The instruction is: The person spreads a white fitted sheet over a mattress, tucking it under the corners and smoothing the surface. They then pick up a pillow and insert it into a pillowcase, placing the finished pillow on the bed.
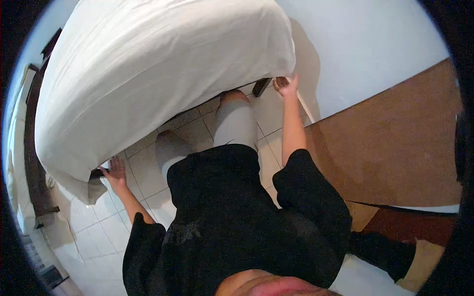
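Note:
A white sheet (173,64) covers a bed in front of me and hangs down over its near edge. My left hand (116,173) is at the near left corner, fingers stretched and spread, its thumb against the low edge of the sheet. At the right corner is my right hand (286,86), its thumb raised beside the sheet and its fingers curled below the hem. Whatever those fingers hold, if anything, is hidden. Close by, a dark bed leg (261,87) shows under the sheet.
My knees reach the bed's near side above a tiled floor (148,177). A pale wall (365,49) and a large brown panel (385,143) stand to the right. Dark wooden furniture (37,148) is at the far left. Black cloth (380,251) lies at the lower right.

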The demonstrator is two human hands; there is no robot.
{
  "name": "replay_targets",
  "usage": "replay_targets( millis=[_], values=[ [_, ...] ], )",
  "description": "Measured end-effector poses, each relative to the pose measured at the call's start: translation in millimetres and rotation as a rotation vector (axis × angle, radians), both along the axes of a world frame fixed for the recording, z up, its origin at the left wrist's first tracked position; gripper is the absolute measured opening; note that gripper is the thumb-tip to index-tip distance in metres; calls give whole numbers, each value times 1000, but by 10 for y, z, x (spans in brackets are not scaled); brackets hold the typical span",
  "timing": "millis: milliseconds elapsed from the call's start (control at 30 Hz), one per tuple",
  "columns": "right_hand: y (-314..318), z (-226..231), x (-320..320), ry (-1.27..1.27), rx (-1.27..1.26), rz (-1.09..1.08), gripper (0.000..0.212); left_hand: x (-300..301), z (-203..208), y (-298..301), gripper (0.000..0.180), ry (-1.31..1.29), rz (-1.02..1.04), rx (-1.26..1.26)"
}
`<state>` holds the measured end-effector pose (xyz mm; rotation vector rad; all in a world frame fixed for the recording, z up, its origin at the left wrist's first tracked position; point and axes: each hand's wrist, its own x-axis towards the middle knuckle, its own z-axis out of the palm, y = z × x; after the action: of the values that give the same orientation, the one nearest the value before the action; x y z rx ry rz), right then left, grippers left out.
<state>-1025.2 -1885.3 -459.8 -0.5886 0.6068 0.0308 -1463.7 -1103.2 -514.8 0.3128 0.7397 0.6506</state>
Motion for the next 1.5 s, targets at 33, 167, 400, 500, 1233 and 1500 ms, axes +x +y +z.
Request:
replay_targets(
  millis=[33,167,400,500,1233,1500],
  values=[
    [77,-27,-22,69,39,-1,81,70,-87,-133,94,-8,-46,6],
    [140,11,212,-249,-34,66,64,523,-331,-466,86,5,-21,178],
    [-387,266,354,-385,-116,-146,53,707,92,-273,84,-74,198,424],
    [-656,397,268,-440,-54,-172,50,650,293,-89,82,124,193,626],
    [2489,1416,-588,-1398,-1660,-325,36,2010,1630,-2400,45,317,194,2381],
    [3481,1171,-684,-1604,-2044,-141,35,2999,1775,-2615,37,489,24,2734]
  ],
)
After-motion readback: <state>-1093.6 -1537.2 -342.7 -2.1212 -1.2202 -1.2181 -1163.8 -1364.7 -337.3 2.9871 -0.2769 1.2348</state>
